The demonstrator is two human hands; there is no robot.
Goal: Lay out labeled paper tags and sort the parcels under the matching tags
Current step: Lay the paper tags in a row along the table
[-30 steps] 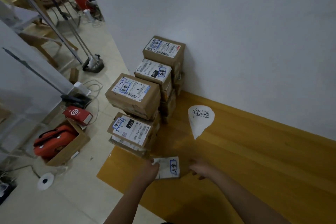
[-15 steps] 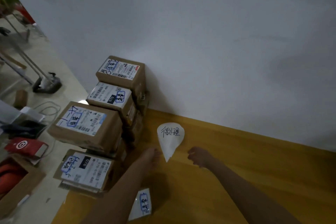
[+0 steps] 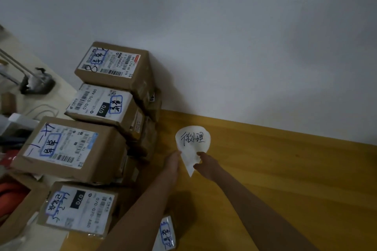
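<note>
A white teardrop-shaped paper tag (image 3: 192, 140) with black handwriting lies on the yellow floor strip (image 3: 275, 169) near the wall. My right hand (image 3: 206, 164) has its curled fingers on the tag's lower right part and pinches it. My left hand (image 3: 173, 162) reaches in with straight fingers and touches the tag's left edge. A small flat white parcel (image 3: 167, 234) with a blue-marked label lies on the floor under my left forearm. Several cardboard parcels (image 3: 71, 149) with shipping labels are stacked to the left, beside the tag.
The grey wall (image 3: 224, 36) runs close behind the tag and the stack. At far left stand a black stand base (image 3: 37, 83), cables and an open box with something red (image 3: 12, 193). Yellow floor stretches to the right.
Both hands left the small flat parcel and moved forward to the paper tag. The view swung closer to the wall; the small parcel now lies behind my hands.
</note>
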